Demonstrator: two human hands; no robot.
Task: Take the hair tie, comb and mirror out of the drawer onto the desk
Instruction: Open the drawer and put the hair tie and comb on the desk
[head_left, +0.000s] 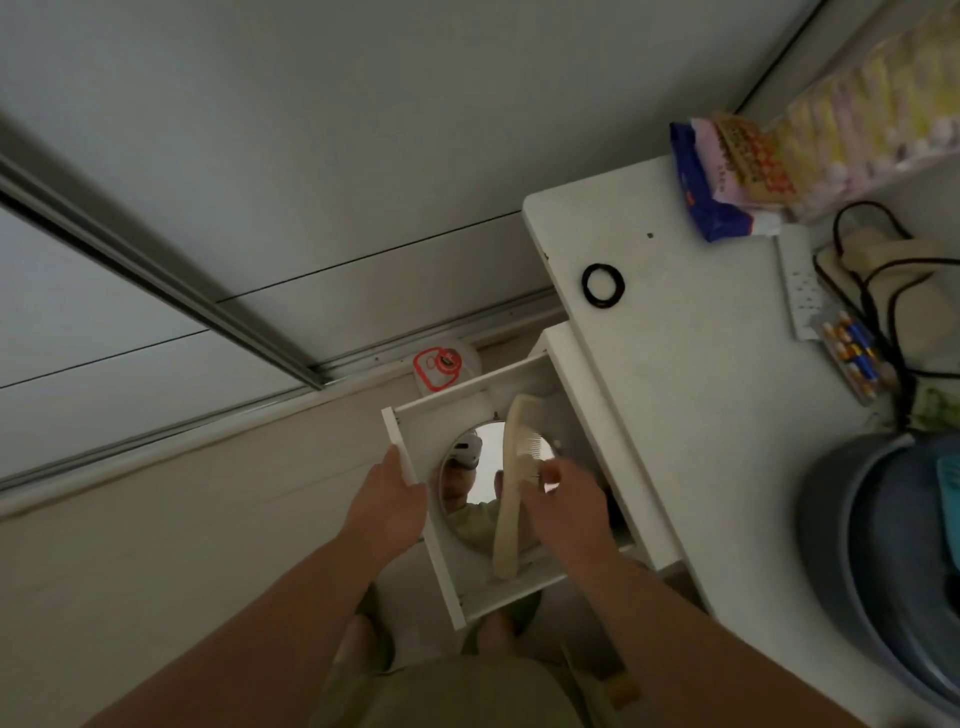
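Observation:
The white drawer (415, 405) is pulled out from under the white desk (691, 374). Inside lies a round mirror (480, 467), and a cream comb (511, 493) rests lengthwise across it. A black hair tie (602, 285) lies on the desk near its far left corner. My left hand (387, 501) grips the drawer's front panel. My right hand (563, 501) is over the comb's teeth, its fingertips closing on the comb; whether it has a firm hold is unclear.
On the desk stand a blue snack packet (701, 187), a power strip (802, 280) with black cables, a pack of batteries (854, 358) and a grey-blue basin (883, 561). A white jug with a red cap (444, 364) sits on the floor behind the drawer.

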